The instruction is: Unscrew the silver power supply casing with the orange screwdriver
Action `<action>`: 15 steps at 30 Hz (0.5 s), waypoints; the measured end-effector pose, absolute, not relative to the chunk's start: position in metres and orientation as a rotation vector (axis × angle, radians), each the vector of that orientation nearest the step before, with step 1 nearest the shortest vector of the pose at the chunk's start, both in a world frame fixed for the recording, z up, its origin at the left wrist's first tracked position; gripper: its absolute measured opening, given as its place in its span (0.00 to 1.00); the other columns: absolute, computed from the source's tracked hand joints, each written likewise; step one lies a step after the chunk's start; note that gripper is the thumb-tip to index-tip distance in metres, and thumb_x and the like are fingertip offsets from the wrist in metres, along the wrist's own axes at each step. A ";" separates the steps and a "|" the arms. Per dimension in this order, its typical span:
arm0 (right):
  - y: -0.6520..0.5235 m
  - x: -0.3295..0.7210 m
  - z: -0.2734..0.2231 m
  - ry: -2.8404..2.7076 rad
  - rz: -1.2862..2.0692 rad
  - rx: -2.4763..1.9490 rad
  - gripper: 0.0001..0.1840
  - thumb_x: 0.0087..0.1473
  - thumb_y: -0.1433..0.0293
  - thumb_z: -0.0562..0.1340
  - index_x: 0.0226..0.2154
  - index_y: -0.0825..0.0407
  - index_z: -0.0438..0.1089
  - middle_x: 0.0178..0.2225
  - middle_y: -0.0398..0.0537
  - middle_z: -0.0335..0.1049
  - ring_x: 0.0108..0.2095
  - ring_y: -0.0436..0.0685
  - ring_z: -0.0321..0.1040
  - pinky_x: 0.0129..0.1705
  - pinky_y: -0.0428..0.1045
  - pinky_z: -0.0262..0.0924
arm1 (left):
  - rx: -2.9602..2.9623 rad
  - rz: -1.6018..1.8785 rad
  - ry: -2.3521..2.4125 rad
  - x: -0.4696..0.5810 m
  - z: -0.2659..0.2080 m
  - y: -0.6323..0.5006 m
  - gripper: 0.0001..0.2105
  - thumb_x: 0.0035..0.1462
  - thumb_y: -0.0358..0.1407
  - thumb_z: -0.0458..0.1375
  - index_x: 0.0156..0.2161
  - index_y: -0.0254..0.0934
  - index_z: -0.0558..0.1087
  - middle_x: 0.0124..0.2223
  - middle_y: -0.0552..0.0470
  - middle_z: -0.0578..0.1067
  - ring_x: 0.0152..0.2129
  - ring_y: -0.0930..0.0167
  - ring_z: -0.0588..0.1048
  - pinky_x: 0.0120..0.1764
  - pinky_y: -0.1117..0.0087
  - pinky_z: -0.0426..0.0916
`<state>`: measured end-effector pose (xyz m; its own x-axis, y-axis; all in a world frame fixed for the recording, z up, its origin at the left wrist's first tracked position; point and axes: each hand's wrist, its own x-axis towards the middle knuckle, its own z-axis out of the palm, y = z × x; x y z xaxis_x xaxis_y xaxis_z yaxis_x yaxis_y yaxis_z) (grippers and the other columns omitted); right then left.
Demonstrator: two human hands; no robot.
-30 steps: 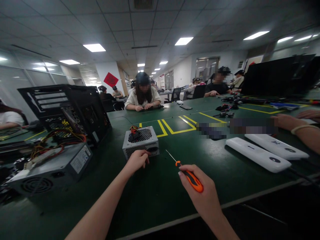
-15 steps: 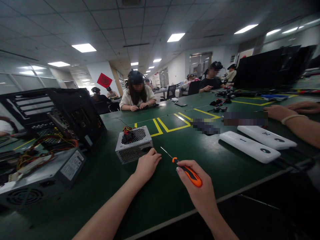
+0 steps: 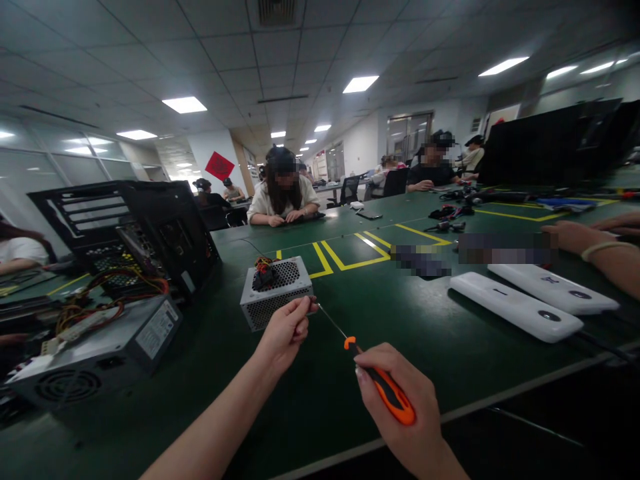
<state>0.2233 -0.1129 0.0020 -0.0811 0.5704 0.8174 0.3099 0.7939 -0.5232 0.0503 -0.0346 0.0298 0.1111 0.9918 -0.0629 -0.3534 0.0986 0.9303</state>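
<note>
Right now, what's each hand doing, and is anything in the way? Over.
Right hand gripping the orange-and-black screwdriver. Left hand pinched at its tip; anything held too small to tell. Possible obstacle: perforated metal box just beyond left hand, contact unclear.

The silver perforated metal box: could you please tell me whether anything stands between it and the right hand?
Yes: the left hand, before the right end of the silver box, and the shaft of the orange and black screwdriver.

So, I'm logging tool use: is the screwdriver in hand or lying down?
In hand: the right hand grips the screwdriver by its orange and black handle, with the shaft pointing toward the left hand.
</note>
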 end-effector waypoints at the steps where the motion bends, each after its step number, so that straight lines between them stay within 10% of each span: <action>1: -0.114 0.223 0.002 -1.702 0.213 -0.679 0.11 0.48 0.79 0.56 0.36 0.51 0.63 0.28 0.44 0.64 0.28 0.50 0.65 0.30 0.46 0.62 | 0.883 1.226 0.870 0.051 0.031 -0.036 0.08 0.49 0.34 0.59 0.32 0.30 0.69 0.29 0.54 0.70 0.10 0.88 0.52 0.12 0.84 0.41; 15: -0.115 0.221 -0.001 -1.828 0.045 -0.734 0.13 0.47 0.79 0.56 0.37 0.50 0.63 0.30 0.47 0.66 0.30 0.52 0.65 0.31 0.49 0.62 | 0.791 1.180 0.850 0.055 0.039 -0.043 0.06 0.53 0.32 0.56 0.31 0.28 0.69 0.33 0.48 0.74 0.10 0.90 0.52 0.11 0.86 0.44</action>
